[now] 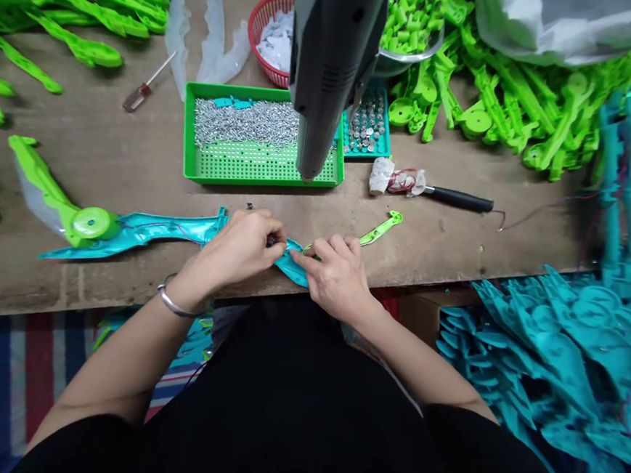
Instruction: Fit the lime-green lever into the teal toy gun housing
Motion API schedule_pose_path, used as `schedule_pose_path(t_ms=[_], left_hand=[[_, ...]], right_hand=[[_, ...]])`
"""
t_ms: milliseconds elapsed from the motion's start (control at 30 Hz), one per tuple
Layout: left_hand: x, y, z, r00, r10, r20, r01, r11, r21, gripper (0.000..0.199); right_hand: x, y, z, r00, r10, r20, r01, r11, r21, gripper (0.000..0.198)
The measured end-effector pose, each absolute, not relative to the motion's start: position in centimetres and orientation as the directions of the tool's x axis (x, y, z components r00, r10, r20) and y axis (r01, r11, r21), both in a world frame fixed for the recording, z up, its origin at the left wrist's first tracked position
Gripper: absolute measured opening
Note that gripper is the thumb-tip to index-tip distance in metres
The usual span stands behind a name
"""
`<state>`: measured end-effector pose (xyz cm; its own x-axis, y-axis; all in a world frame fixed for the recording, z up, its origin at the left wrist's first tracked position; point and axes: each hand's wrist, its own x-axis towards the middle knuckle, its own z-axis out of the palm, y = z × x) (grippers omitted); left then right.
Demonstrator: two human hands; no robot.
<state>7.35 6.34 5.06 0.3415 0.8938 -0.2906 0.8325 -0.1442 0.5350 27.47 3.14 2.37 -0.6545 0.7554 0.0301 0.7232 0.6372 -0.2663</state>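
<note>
A long blue plastic shell [155,228] lies along the table's front edge, with a thin dark red wire running over it. My left hand [246,246] is closed in a pinch above its middle; whatever sits between the fingertips is too small to name. Bent fingers of my right hand [340,271] grip the shell's right end, beside a slim lime-green plastic piece [379,229] that sticks out to the right. At the shell's left end sits a lime-green arm with a round hub [93,223] and a translucent strip along it.
Behind my hands stand a green tray of screws [237,125] and a powered screwdriver [327,84] hanging point down. A hammer with wrapped head [455,198] and a small screwdriver [148,83] lie nearby. Green parts [108,16] pile up behind; blue shells [573,359] stack at right.
</note>
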Motion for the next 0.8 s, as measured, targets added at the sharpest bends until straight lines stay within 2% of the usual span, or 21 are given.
schedule_pose_path(t_ms=[200,400,567,700,800], left_hand=[[8.9,10.0,6.3,0.4,0.729,-0.556,0.901,-0.204,0.382,0.013],[10.7,11.2,7.1,0.369,0.669,-0.645,0.926,-0.326,0.191,0.017],[11.2,10.5,7.3,0.341,0.691,-0.637,0.938,-0.291,0.187,0.017],[10.7,9.9,6.9,0.325,0.755,-0.57,0.945,-0.268,0.186,0.009],[9.6,9.6,6.7,0.379,0.759,-0.529,0.923,-0.268,0.276,0.012]], right_hand=[[27.3,3.4,2.7,-0.669,0.743,0.001,0.72,0.649,-0.246,0.029],[27.2,3.6,2.5,-0.666,0.746,0.019,0.719,0.649,-0.249,0.026],[27.4,3.4,1.9,-0.673,0.729,0.124,0.684,0.677,-0.272,0.026],[27.6,3.3,1.5,-0.688,0.705,0.172,0.649,0.704,-0.288,0.029],[27.7,3.3,1.5,-0.687,0.714,0.139,0.657,0.691,-0.302,0.03]])
